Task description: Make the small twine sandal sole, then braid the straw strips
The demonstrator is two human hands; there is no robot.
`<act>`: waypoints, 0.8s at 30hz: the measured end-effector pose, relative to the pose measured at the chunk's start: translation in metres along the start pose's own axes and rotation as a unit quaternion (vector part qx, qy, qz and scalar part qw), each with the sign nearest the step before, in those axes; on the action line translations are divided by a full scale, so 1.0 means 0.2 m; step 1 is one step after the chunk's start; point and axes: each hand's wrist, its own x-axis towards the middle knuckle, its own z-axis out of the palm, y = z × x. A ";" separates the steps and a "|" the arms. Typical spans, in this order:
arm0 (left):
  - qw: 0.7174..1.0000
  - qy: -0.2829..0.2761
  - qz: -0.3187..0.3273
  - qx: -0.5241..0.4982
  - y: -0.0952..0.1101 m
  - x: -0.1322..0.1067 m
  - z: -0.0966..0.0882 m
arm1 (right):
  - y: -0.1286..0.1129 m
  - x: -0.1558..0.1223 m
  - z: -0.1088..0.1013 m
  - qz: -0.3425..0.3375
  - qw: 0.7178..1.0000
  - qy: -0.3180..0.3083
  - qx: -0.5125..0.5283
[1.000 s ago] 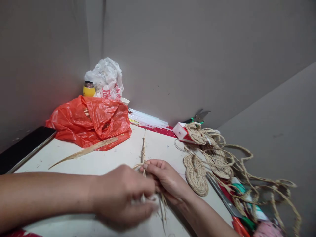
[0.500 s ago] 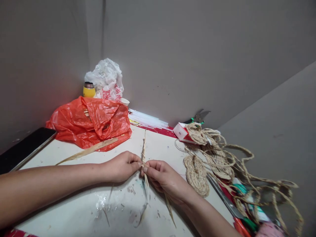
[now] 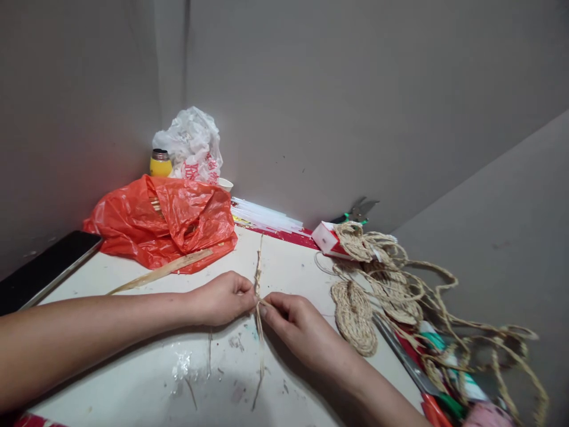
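A thin braided straw cord (image 3: 257, 268) lies on the white table (image 3: 133, 356), running away from me toward the wall. My left hand (image 3: 221, 298) and my right hand (image 3: 297, 328) meet at its near end, each pinching the straw between thumb and fingers. Loose straw strands (image 3: 259, 356) trail from the pinch toward me across the tabletop.
A red plastic bag (image 3: 164, 220) with a flat straw strip (image 3: 160, 272), a white bag (image 3: 192, 144) and a yellow bottle (image 3: 159, 163) sit at back left. A dark phone (image 3: 44, 267) lies far left. Coiled straw pieces (image 3: 353, 314), loose cord, a red-white box (image 3: 328, 237), shears (image 3: 358, 210) crowd the right.
One second ago my left hand was near me, blurred in motion. It has moved up to the cord's near end, and both hands now pinch the straw; the right hand shifted slightly.
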 end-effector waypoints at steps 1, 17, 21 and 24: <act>1.000 0.001 0.002 -0.004 0.00 0.00 0.00 | -0.01 -0.01 -0.01 0.003 1.000 -0.003 -0.006; 0.989 0.003 -0.021 -0.144 -0.01 -0.01 0.04 | -0.11 -0.11 0.11 -0.014 0.996 0.010 -0.089; 0.986 0.011 -0.040 -0.161 0.01 -0.02 0.03 | -0.16 -0.16 0.07 -0.028 0.990 -0.138 -0.006; 0.980 -0.005 -0.060 -0.192 0.02 -0.03 0.01 | -0.16 -0.14 0.01 -0.008 0.992 -0.077 0.097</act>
